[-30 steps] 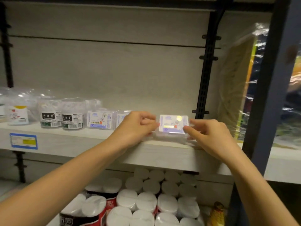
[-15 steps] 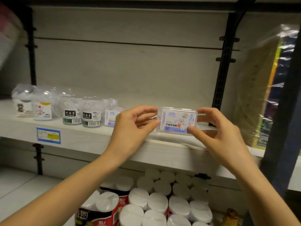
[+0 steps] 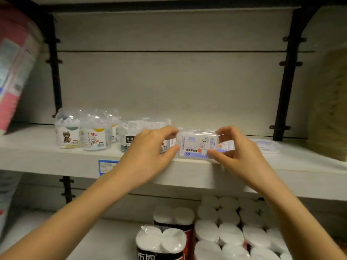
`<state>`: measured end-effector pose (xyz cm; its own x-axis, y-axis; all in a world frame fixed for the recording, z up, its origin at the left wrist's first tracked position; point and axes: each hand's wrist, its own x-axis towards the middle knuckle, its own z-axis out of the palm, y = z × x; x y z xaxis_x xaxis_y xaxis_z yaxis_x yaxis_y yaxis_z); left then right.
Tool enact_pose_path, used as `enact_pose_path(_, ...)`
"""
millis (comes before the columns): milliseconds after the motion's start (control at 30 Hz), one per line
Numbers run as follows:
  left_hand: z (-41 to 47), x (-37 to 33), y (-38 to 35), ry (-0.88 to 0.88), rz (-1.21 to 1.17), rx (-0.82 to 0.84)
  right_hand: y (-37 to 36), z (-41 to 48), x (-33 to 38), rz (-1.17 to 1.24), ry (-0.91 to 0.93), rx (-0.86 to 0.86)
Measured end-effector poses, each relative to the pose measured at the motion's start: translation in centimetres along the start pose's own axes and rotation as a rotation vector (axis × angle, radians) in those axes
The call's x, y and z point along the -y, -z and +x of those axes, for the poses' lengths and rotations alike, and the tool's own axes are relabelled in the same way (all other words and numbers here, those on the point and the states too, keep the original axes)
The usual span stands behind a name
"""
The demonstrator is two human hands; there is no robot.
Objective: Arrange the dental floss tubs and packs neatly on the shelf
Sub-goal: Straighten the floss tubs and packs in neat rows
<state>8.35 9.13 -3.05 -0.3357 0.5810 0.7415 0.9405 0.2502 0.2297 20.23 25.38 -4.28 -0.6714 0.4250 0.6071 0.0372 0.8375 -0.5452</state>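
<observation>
Two hands, left hand (image 3: 150,149) and right hand (image 3: 238,152), pinch one floss box (image 3: 197,145) at the shelf (image 3: 187,171) edge; tubs (image 3: 93,136) stand lined up, a pack (image 3: 266,145) lies loose.

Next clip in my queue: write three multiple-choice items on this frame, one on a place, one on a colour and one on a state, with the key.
1. The toilet rolls lie: A) below the shelf; B) on it; C) above it.
2. The price tag on the shelf edge is: A) red; B) blue; C) green.
3. The floss pack is: A) lying untouched; B) pinched between the left hand and the right hand; C) dropped on the floor.

Key: 1 A, the rolls show under the shelf board. 2 B, the tag is plainly blue. 3 B, a thumb and fingers of each hand close on one end of the pack.
</observation>
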Motion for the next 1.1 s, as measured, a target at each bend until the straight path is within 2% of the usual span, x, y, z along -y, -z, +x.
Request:
enact_pose_path(167, -0.7, 1.2, 0.5, -0.062, 0.18, 0.117, -0.9, 0.3, 1.4, -0.131, -0.043, 0.022)
enact_pose_path(300, -0.8, 1.6, 0.3, -0.199, 0.422, 0.035, -0.8, 0.2, 1.7, -0.142, -0.022, 0.012)
enact_pose_path(400, -0.6, 2.0, -0.5, -0.255, 0.484, -0.023, -1.0, 0.2, 1.7, -0.134, 0.005, -0.001)
enact_pose_path(567, 0.0, 1.6, -0.5, -0.241, 0.657, 0.015, -1.8, 1.4, 1.5, -0.189, 0.022, -0.019)
enact_pose_path(733, 0.4, 1.6, -1.1, -0.227, 0.689, 0.009, -2.4, 2.1, 1.2, -0.228, 0.048, -0.035)
enact_pose_path(833, 0.4, 0.9, -1.7, -0.228, 0.603, -0.075, -1.3, 1.2, 0.4, -0.236, 0.067, -0.074)
enact_pose_path(933, 0.1, -0.8, -2.8, -0.244, 0.344, -0.145, 1.7, 0.1, -0.9, -0.198, 0.03, -0.119)
enact_pose_path(1033, 0.1, -3.6, -4.2, -0.203, -0.078, -0.066, 5.8, -0.1, -3.4, -0.201, -0.07, -0.138)
enact_pose_path(1100, 0.6, -6.2, -5.1, -0.084, -0.392, 0.096, 8.4, 0.5, -5.7, -0.201, -0.156, -0.137)
